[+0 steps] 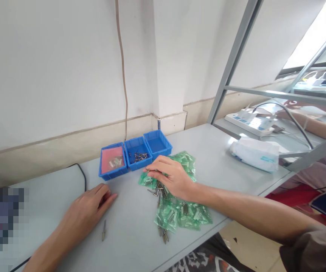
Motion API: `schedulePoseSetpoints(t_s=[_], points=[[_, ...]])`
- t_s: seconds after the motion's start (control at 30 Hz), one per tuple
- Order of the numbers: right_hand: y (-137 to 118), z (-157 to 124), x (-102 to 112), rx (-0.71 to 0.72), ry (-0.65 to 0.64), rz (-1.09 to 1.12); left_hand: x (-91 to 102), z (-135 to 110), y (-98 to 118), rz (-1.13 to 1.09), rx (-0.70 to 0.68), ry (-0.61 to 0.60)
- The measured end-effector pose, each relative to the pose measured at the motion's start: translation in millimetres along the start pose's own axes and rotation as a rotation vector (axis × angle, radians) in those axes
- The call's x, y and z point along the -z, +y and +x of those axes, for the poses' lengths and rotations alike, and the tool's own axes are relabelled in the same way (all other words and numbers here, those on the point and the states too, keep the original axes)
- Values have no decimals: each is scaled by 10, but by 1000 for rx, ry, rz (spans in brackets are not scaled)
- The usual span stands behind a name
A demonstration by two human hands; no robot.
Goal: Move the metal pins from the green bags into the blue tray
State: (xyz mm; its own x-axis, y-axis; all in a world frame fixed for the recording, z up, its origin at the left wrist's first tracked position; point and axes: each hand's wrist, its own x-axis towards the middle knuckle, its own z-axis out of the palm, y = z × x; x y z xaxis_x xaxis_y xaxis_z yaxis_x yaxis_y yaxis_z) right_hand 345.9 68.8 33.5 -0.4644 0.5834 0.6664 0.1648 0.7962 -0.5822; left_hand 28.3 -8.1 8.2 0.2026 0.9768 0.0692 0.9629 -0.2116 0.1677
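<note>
My right hand (170, 175) is closed in a pinch above the green packets, its fingertips around a small metal pin (147, 170) mostly hidden by the fingers. Beneath and around it lie green clear plastic packets (167, 215) with small silver pieces inside. Loose metal pins (163, 235) stick out at their near edge, and more lie under my right hand. On the tabletop to the left rests my left hand (90, 204), fingers loosely curled and thumb stretched out, with nothing visible in it. A single metal pin (104, 231) with a thin shank and thicker end lies just in front of it.
Three blue bins stand in a row: one (113, 175) with a pink sheet and clear packet, one (134, 164) with loose pins, one (157, 143) bare inside. A white soft pack (255, 154) lies by the grey metal frame (233, 56). Another person's arm (316, 122) shows beyond.
</note>
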Motion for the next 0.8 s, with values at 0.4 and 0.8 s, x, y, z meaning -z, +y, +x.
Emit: schedulePoseSetpoints(t_s=[0.4,0.8], points=[[-14,-23,21,-63,2,25,4,-1,10,-13,12,-15],[-4,0,21,76,6,-39,11,-2,3,-19,13,-6]])
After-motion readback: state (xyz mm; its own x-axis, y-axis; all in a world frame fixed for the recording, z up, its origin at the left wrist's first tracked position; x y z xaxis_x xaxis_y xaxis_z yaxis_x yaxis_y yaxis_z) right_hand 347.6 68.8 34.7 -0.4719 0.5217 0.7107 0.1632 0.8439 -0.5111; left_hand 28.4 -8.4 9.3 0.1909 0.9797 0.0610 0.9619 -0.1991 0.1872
